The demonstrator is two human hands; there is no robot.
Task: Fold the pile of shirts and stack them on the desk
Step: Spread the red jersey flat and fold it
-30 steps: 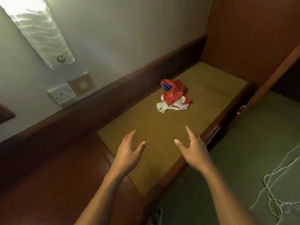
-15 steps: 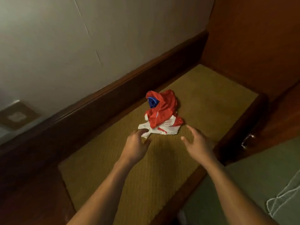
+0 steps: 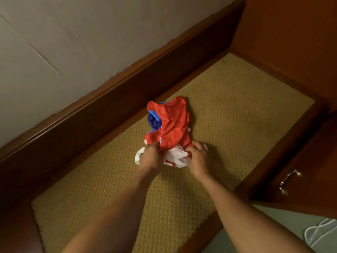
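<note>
Across the frame from 7 to 2 o'clock, bench [image 3: 259,114] with woven mat [image 3: 109,207]. At centre on it, crumpled pile of shirts [image 3: 173,125], red over white, blue showing at 10 o'clock, none folded yet. Now left grip [image 3: 150,159] pinching the pile's 7 o'clock edge, right grip [image 3: 197,159] curled on its 5 o'clock edge; half a second back, both open and short of the cloth. Likely means separating the first shirt starts next.

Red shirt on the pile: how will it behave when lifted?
Probably floppy: the red shirt lies crumpled in soft folds, so it should drape from where the left hand and right hand pinch it. Likely light: thin cloth. May drag the white shirt underneath.
</note>
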